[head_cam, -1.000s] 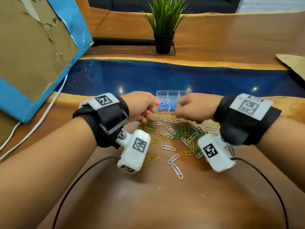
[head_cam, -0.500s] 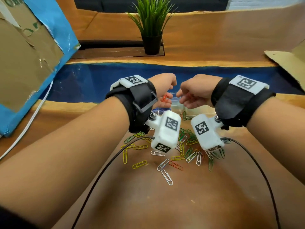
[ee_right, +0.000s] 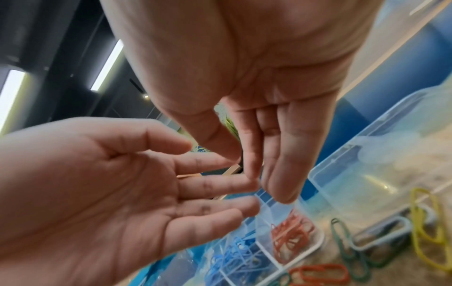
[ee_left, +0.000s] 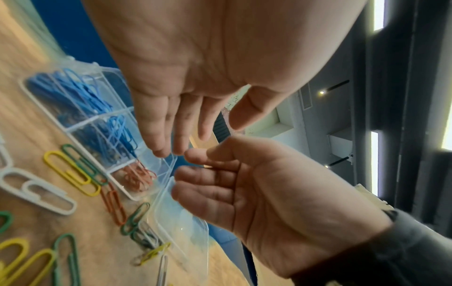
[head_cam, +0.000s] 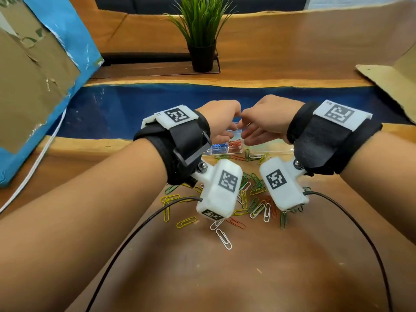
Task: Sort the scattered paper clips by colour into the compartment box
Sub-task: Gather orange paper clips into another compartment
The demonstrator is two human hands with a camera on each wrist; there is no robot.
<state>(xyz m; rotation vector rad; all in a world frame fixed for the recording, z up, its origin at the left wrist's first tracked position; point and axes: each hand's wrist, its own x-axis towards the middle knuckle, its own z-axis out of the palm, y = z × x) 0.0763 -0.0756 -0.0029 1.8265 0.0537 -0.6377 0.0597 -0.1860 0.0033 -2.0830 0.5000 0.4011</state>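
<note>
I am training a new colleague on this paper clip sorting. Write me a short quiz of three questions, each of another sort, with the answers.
1. True or false: the compartment box already holds blue clips and red clips.
2. Multiple choice: where are both hands, the left hand and the right hand? A. flat on the table; B. raised over the box, fingertips close together; C. beside the plant.
3. Fill the blank: besides white and red, the loose clips on the table are green and ____.

Key: 1 true; 2 B; 3 yellow.
</note>
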